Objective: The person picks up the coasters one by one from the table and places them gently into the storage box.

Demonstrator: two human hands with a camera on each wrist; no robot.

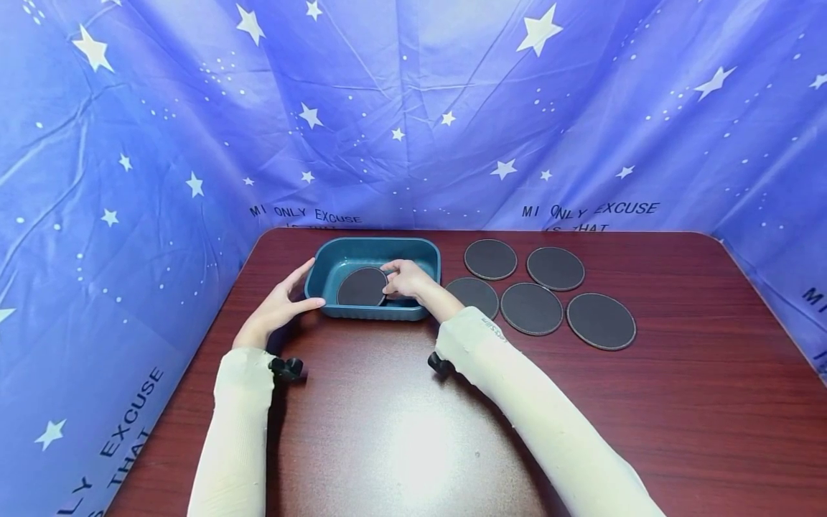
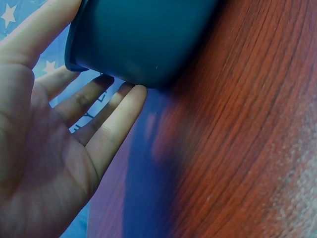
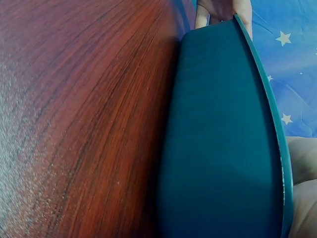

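Observation:
A dark teal rectangular tub (image 1: 381, 312) stands on the table toward its back left. Within it is a round black coaster (image 1: 362, 287) with a pale stitched edge. My right hand (image 1: 410, 280) reaches over the tub's front right rim and pinches the coaster's right edge between thumb and fingers. In the right wrist view the tub's wall hides most of that hand. My left hand (image 1: 278, 309) rests against the tub's left end, thumb near the front corner. Its fingers (image 2: 116, 124) are extended along the outer wall in the left wrist view.
Several more black coasters (image 1: 532, 309) lie flat on the reddish-brown table (image 1: 362, 416), to the right of the tub. One is partly covered by the right wrist. A blue star-printed curtain (image 1: 413, 108) hangs behind the table and along its sides.

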